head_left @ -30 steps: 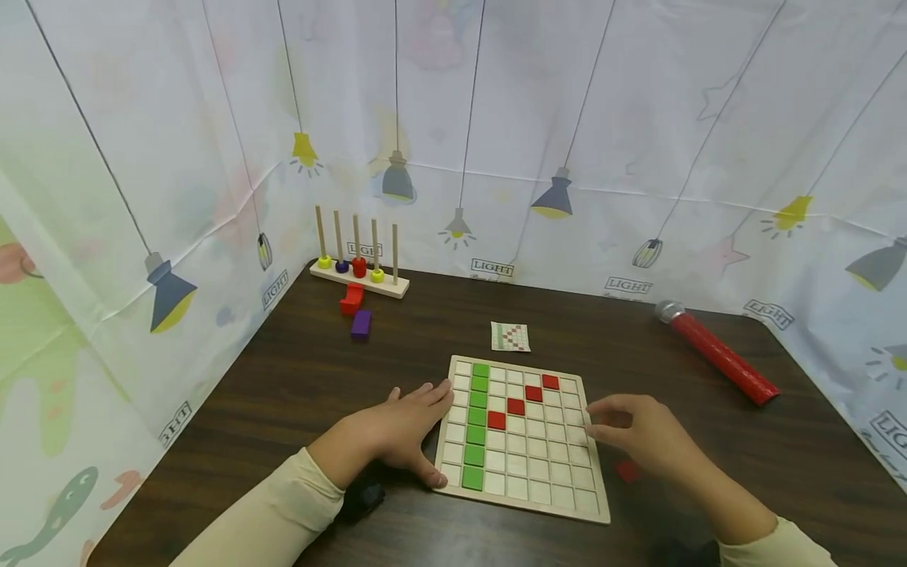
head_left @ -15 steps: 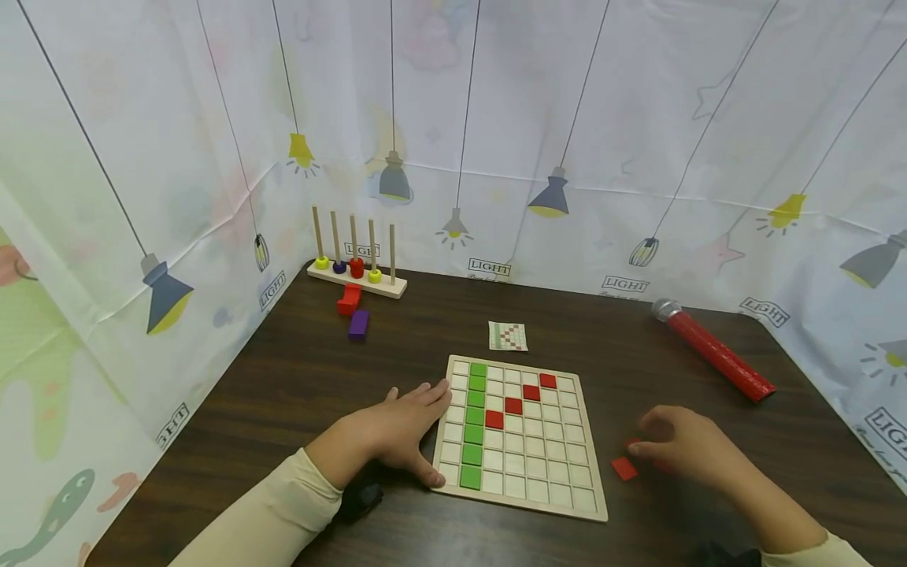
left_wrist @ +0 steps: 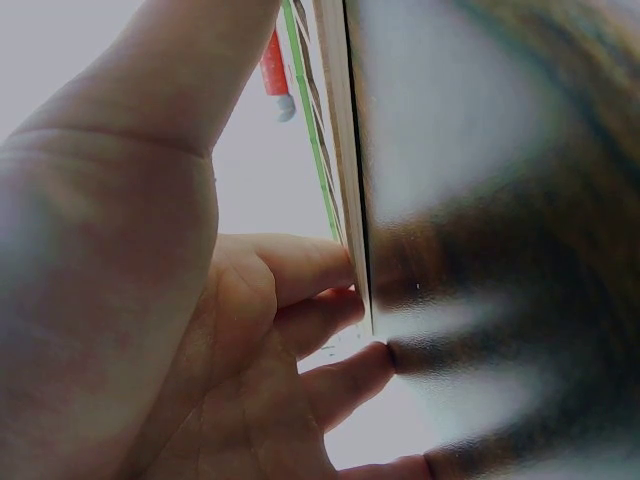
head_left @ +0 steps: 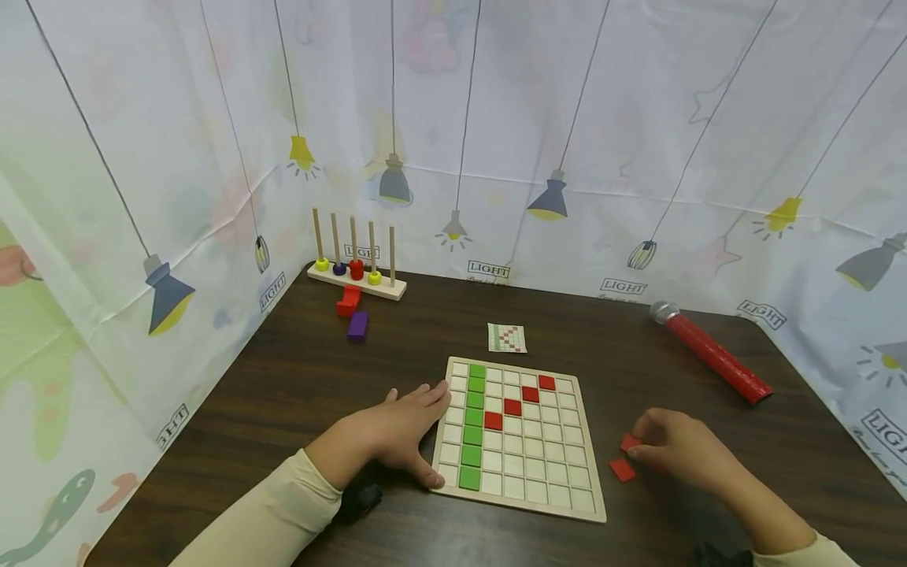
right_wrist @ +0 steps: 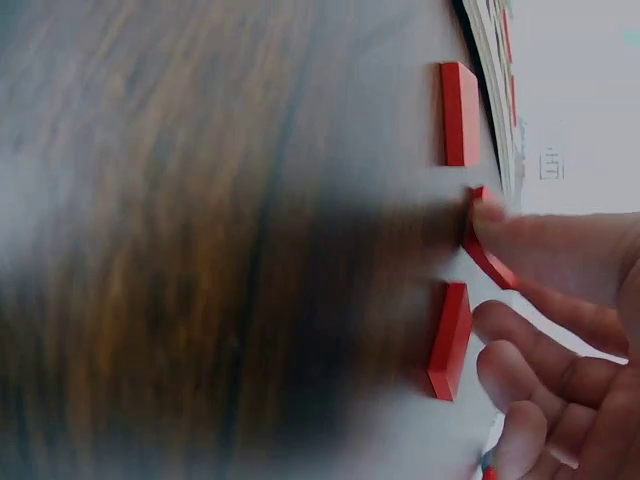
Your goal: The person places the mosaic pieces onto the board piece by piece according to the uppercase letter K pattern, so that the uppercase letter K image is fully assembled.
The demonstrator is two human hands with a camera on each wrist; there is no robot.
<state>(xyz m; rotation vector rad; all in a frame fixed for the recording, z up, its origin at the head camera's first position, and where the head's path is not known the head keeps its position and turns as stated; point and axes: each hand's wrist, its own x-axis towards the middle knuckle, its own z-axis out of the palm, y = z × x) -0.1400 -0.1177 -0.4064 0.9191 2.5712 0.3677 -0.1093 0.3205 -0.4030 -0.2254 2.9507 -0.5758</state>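
A wooden grid board lies on the dark table, with a green column of tiles and a diagonal of red tiles. My left hand rests flat against the board's left edge, fingers fairly straight; the left wrist view shows its fingertips touching that edge. Right of the board, my right hand pinches a red tile just above the table. A loose red tile lies beside it. In the right wrist view the pinched tile sits between two loose red tiles.
A small pattern card lies behind the board. A red tube with a silver cap lies at the right back. A peg stand with rings, a red block and a purple block sit at the back left. Curtain walls enclose the table.
My right hand left the board's right edge, dropped to the table beside it and pinched up a red tile. The left hand has stayed against the board.
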